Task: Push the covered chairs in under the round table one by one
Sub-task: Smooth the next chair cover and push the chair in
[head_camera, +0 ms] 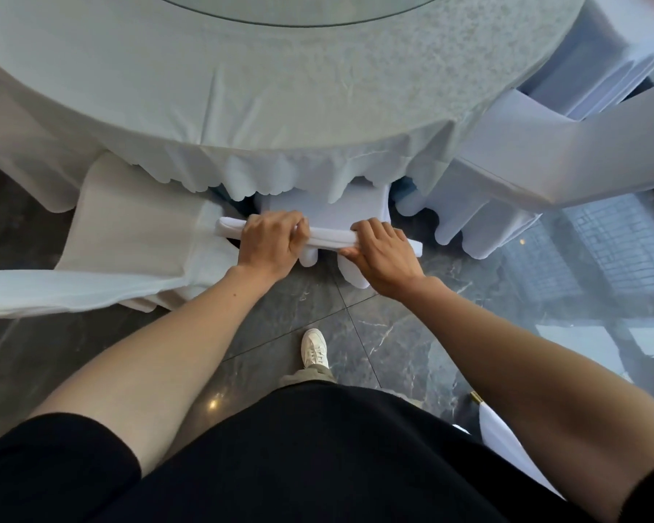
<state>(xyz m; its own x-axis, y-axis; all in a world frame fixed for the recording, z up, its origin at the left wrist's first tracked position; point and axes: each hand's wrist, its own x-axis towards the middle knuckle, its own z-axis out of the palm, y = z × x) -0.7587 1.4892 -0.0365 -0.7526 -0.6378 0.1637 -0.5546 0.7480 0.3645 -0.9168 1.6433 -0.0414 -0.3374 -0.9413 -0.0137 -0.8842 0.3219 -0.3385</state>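
1. The chair [331, 215] in front of us has its seat already partly under the tablecloth [265, 118]; its top rail runs left to right, square to our push.
2. Our left hand [270, 245] and right hand [384, 256] both clasp that rail, about equally near, fingers curled over it.
3. We judge the push goes straight ahead toward the table's centre.
4. Neighbouring chairs on the left [129, 235] and right [525, 152] stand further out.
5. We read no writing or brands anywhere.
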